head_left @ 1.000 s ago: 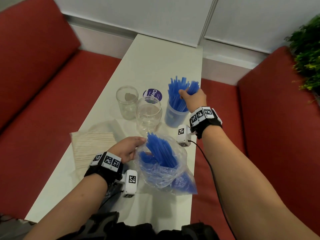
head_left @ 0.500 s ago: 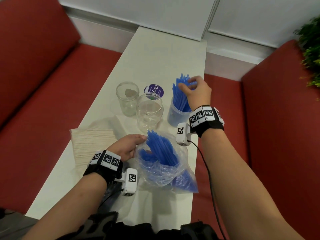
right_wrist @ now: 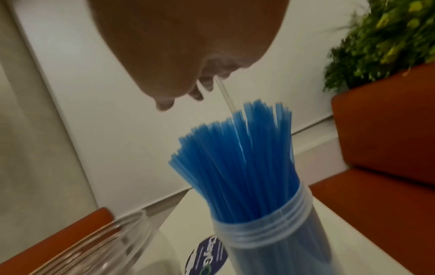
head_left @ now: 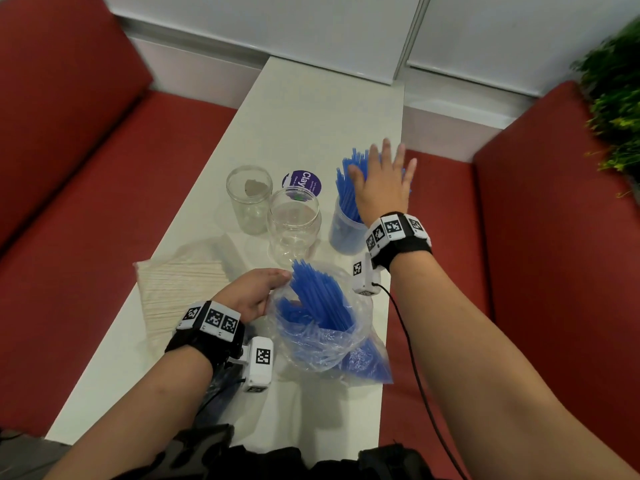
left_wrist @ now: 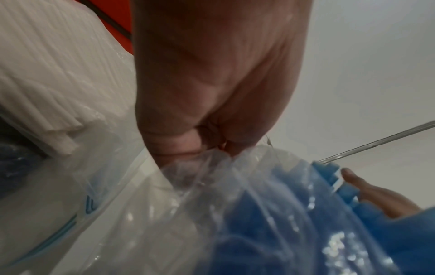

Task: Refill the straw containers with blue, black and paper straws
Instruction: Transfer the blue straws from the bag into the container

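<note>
Blue straws point(head_left: 348, 188) upright in their container point(head_left: 344, 233), centre-right on the counter point(head_left: 311, 109).
Right hand point(head_left: 381, 185) hovers flat above them, fingers spread; left hand point(head_left: 254, 292) pinches the straw bag point(head_left: 322, 341) (lower centre).

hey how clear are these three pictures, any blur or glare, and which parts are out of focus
Head view: mostly sharp, the right hand over the blue straws is motion-blurred, wide-angle bending at the edges. Left wrist view: soft throughout, glare specks on the plastic bag, the left hand close and out of focus. Right wrist view: straws fairly crisp, palm dark and blurred, plant smeared.
</note>
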A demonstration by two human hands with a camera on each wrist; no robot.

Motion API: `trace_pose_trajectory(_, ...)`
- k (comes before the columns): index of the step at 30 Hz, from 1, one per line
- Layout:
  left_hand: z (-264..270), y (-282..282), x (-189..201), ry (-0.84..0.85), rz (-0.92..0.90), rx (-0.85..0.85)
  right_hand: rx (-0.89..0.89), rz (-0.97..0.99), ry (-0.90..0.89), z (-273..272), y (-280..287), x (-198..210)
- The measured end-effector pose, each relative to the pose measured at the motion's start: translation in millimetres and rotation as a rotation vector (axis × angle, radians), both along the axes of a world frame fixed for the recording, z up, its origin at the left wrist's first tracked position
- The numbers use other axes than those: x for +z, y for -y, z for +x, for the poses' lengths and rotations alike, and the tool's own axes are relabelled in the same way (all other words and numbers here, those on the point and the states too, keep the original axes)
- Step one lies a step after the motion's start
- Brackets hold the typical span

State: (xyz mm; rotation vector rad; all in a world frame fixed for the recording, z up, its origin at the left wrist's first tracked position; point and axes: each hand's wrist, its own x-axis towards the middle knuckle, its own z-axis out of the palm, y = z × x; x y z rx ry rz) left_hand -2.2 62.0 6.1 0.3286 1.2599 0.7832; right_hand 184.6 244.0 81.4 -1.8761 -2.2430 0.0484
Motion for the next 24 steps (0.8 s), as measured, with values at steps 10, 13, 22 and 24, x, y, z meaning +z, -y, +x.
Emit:
trace_pose_trajectory(10, 1, 7, -1, -0.020, 0.026, 0.013, -0.034, -0.010, -0.503, 23, 34, 4)
trace_pose_trajectory(13, 4, 9, 2, -0.018, 0.027, 0.009, -0.024, 0.165, -0.883, 28, 62, 5)
trace_pose_trajectory(22, 19, 14, 14, -0.028, 0.032, 0.024, 0.268, -0.892, -0.886, 37, 162, -47)
trace_pose_trajectory(24, 24, 16, 18, -0.042, 0.039, 0.023, 0.257, -0.853, -0.830, 33, 178, -58)
